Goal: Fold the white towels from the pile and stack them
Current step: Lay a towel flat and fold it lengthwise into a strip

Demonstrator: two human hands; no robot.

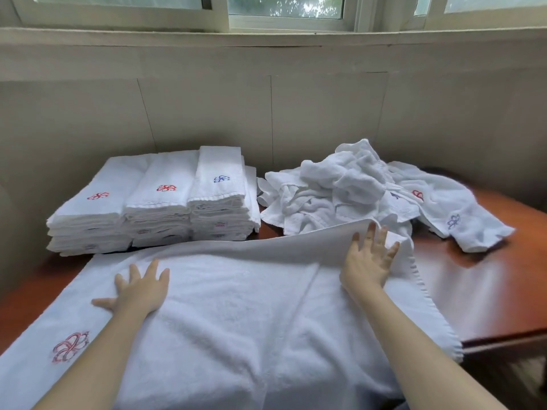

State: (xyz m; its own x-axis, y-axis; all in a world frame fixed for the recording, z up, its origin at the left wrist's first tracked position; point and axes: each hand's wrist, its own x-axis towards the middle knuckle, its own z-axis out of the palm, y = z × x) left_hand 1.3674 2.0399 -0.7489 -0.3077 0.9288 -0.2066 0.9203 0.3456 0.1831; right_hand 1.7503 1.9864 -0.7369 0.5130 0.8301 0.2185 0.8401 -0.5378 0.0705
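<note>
Left hand [139, 291]: flat, fingers spread, pressing on the spread towel [236, 309]; right hand [367, 258]: fingers straight and splayed, laid against the towel's raised far edge, clasping nothing; towel: white, lying across the near part of the wooden table [488, 270], red embroidered emblem [71, 347] near its left corner; folded stacks [148, 208]: three side by side, far left, just beyond the towel; unfolded pile [355, 187]: crumpled, far right, beside the stacks; wall [325, 113] and window [284, 7] behind.
</note>
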